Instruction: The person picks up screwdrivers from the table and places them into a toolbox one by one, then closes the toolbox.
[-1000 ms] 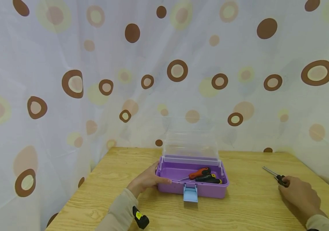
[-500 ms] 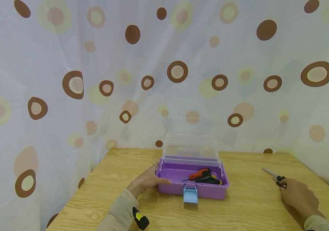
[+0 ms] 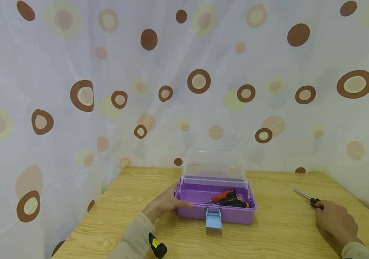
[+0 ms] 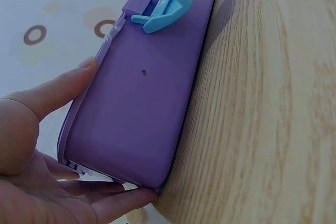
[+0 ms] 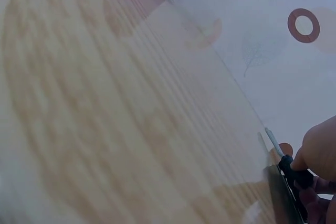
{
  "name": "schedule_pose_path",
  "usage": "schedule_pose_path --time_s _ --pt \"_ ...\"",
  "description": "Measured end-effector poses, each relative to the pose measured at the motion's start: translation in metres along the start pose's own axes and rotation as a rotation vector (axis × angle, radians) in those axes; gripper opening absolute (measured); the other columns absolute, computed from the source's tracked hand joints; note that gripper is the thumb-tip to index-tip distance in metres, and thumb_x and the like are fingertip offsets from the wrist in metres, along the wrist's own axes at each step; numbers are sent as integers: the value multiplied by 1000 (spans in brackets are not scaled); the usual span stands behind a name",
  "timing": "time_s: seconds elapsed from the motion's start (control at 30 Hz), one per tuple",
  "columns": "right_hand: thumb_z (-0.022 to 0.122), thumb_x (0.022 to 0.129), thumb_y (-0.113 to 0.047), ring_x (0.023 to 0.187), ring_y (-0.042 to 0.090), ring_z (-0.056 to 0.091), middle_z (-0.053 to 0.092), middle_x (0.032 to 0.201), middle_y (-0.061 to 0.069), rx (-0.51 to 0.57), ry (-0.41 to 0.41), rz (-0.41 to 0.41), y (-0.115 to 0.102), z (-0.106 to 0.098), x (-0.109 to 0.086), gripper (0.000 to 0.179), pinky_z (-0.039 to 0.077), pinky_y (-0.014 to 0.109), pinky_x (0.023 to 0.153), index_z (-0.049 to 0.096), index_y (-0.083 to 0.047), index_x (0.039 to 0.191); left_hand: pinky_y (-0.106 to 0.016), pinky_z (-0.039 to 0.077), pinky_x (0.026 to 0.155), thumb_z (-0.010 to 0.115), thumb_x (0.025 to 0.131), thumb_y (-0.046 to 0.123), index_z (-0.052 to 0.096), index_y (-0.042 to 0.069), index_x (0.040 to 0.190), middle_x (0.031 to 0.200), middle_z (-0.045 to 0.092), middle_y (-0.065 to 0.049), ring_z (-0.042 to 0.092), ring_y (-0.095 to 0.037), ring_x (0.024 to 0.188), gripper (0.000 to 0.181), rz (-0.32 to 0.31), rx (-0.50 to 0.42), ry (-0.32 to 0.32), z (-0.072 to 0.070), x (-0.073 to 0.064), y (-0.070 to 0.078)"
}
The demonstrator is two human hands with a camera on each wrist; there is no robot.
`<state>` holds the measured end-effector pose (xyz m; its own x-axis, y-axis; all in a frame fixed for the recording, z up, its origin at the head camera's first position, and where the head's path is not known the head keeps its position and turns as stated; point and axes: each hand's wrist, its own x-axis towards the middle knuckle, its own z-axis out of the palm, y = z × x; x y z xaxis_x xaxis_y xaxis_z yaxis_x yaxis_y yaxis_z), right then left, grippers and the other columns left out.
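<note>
A purple toolbox (image 3: 233,216) stands on the wooden table with its clear lid (image 3: 215,162) raised and its light blue latch (image 3: 213,219) hanging down in front. Inside lie a screwdriver with an orange-red handle (image 3: 224,195) and tools with black handles (image 3: 231,202). My left hand (image 3: 162,203) grips the toolbox's left end, thumb on the front rim and fingers against the end wall. Far to the right, my right hand (image 3: 337,218) holds a dark-handled screwdriver (image 3: 314,201) close to the tabletop, its metal shaft pointing back and left. Whether a second tool lies under that hand, I cannot tell.
Bare wood of the table (image 3: 281,216) lies between the toolbox and my right hand. A white curtain (image 3: 216,108) with brown rings hangs behind the table and along its sides. A black wrist strap (image 3: 157,245) sits on my left sleeve.
My right hand shifts slightly at the screwdriver, and two shafts that showed apart half a second ago now lie nearly in one line. The left hand and toolbox keep their places.
</note>
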<state>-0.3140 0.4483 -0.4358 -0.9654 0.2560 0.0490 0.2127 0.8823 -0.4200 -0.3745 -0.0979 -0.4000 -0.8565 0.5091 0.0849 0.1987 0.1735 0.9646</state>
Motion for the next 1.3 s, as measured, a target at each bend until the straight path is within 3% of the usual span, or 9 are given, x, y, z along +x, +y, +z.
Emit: schedule_pose_path --time_s 0.37,0.63,1.3 --pt "53 99 -19 83 49 64 62 121 38 85 134 -31 -2 -2 -1 40 50 46 55 64 8 127 -58 33 115 88 83 15 15 9 166 155 41 -24 45 -42 135 111 -1 24 2 -1 0 -1" --pt "48 100 -17 98 60 58 62 121 37 146 234 -60 -3 -1 4 38 47 54 65 67 6 124 -58 36 112 88 83 14 14 10 166 153 42 -24 46 -43 135 110 1 12 -5 -2 -1 0" --pt "44 107 -15 105 60 54 61 122 38 219 282 -111 -4 -4 1 37 44 66 81 60 11 128 -60 36 112 89 82 17 14 10 166 154 41 -24 46 -42 134 112 -18 33 12 -1 0 -2"
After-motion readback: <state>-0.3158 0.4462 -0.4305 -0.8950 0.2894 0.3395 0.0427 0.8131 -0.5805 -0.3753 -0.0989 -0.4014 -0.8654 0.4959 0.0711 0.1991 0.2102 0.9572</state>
